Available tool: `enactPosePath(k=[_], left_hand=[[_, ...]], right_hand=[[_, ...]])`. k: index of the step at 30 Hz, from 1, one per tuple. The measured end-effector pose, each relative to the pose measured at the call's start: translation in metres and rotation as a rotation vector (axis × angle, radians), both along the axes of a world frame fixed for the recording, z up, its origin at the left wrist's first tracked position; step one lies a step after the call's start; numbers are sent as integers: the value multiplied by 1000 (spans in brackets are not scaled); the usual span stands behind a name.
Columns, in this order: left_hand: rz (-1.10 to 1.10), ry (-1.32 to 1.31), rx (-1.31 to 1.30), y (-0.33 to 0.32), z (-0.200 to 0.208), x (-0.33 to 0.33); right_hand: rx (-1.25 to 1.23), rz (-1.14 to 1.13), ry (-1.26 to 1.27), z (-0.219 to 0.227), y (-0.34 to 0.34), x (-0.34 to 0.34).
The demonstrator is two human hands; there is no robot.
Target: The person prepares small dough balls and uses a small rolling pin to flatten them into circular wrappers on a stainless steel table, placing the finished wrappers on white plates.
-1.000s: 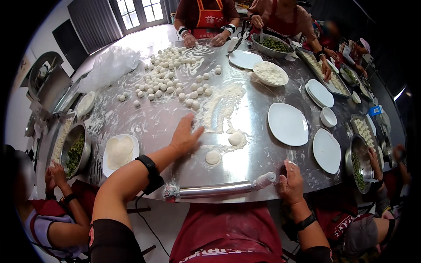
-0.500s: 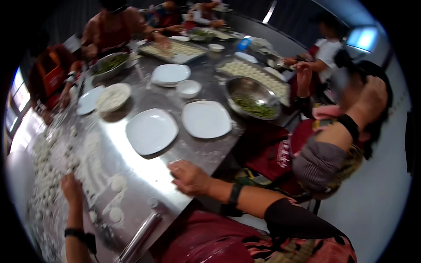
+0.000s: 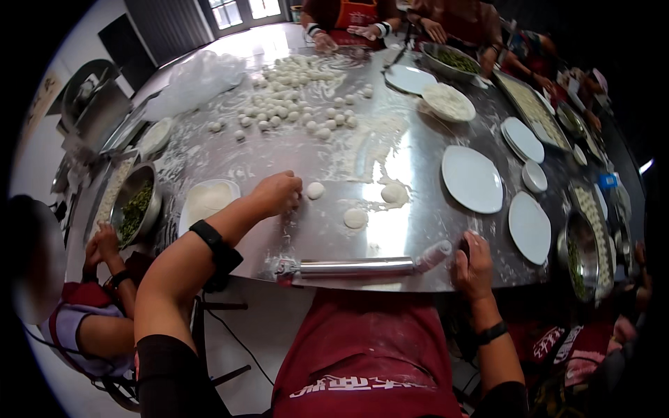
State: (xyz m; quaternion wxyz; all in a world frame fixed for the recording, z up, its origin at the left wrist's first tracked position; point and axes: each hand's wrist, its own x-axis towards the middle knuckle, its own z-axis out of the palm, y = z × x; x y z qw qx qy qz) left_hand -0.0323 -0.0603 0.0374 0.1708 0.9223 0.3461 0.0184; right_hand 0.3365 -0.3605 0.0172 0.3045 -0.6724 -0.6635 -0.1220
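My left hand (image 3: 279,193) is over the floured metal table (image 3: 258,244), fingers curled down, just left of a small flattened dough round (image 3: 316,190). Whatever its fingertips may hold is hidden. Two wider dough rounds (image 3: 394,194) lie to the right and nearer me. My right hand (image 3: 475,268) rests at the table's near edge with its fingers curled in; I cannot make out anything inside. A metal rolling pin (image 3: 355,267) lies along the edge between my hands, its right handle a little left of my right hand.
Many dough balls (image 3: 293,104) are scattered on flour farther off. A plate of dough sheets (image 3: 209,198) lies beneath my left forearm. White plates (image 3: 472,179), a flour bowl (image 3: 447,102) and bowls of green filling (image 3: 136,209) stand around. Co-workers sit at left and right; others stand opposite.
My view has swung left, bringing the table's left side into sight. My left hand has come back from near the dough balls to the small round. My right hand remains near the table edge.
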Motion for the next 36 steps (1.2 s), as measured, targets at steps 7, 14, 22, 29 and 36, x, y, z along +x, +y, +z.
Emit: enactPosePath(k=[7, 14, 22, 29, 36], left_hand=[[24, -148, 384, -23, 8, 28], [-68, -80, 252, -24, -26, 34], [-154, -338, 24, -48, -34, 93], [294, -444, 318, 33, -7, 151], [568, -76, 329, 85, -6, 139]], right_hand=[[-4, 38, 65, -1, -14, 16], [-38, 48, 101, 3, -18, 17], [-64, 73, 67, 2, -11, 21], [-61, 82, 85, 3, -12, 19], [-70, 75, 135, 3, -15, 19]])
